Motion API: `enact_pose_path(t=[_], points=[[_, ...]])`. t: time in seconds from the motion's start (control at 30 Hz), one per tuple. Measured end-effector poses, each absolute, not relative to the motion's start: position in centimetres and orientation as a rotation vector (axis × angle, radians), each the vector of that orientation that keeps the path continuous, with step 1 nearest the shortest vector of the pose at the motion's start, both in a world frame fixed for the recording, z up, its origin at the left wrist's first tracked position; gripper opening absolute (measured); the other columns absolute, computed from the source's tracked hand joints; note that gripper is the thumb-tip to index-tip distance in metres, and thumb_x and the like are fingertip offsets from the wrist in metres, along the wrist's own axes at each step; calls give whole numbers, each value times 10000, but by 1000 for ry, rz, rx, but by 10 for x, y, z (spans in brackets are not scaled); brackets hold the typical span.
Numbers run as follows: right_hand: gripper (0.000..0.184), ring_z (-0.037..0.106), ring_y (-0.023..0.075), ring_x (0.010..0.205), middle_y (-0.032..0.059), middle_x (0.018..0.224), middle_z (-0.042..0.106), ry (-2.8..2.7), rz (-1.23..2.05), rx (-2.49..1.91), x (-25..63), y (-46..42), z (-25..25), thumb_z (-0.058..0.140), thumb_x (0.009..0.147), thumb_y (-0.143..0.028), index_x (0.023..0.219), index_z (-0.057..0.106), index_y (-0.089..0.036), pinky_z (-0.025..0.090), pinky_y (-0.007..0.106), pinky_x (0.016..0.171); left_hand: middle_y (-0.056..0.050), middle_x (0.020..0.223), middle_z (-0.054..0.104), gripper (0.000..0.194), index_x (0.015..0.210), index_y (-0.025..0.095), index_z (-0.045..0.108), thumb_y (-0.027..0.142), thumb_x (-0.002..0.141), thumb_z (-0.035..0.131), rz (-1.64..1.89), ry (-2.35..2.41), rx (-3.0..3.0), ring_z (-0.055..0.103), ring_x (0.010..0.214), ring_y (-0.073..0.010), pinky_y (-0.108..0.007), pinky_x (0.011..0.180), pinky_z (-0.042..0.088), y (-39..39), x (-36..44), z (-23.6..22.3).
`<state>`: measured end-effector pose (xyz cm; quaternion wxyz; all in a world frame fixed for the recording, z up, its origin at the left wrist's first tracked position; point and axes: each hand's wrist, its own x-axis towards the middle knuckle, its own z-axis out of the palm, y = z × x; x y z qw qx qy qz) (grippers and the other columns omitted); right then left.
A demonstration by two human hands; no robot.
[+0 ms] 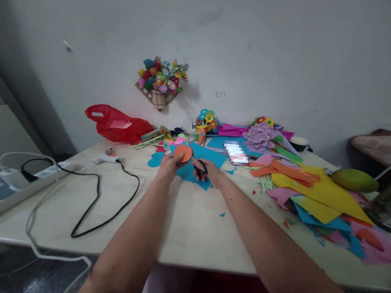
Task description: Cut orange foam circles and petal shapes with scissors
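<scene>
My left hand pinches an orange paper circle by its lower edge. Beside it, my right hand is closed round the black handles of a pair of scissors, whose blades point up and away, close to the circle's right side. Under both hands lies a sheet of blue paper with a pointed corner toward me. Blue paper circles rest just left of the sheet, and a small blue scrap is nearer the table's front.
Coloured sheets and scraps are heaped at the right, by a green-yellow fruit. A glue gun with a looping black cord and a power strip occupy the left. A red bag and paper flowers stand along the wall.
</scene>
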<state>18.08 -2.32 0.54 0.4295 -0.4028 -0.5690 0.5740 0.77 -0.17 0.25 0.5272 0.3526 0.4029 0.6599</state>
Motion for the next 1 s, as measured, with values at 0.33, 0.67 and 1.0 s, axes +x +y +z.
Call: enact_pose_path(t=[0.33,0.67,1.0], points=[[392,574,98,431,-29,578,640,-1429,1398,-1035,177,-26,8,825,975,-495,807,629,-200,310,180,358,-96,876,827,227,805,176,736,149,697,934,1560,967,840,824,981,-307,-423,862,695,-3,9,4],[357,562,95,418,-34,569,629,-1413,1401,-1029,175,-28,7,781,1027,-471,845,653,-192,326,177,351,-108,909,847,142,845,155,768,125,763,879,1553,980,806,836,974,-291,-386,830,714,-8,12,8],[301,557,88,411,-54,555,616,-1400,1395,-1050,172,-28,9,768,1052,-394,863,648,-192,320,174,340,-127,927,851,248,899,148,779,135,706,935,1559,942,814,844,994,-325,-424,840,729,-6,11,5]])
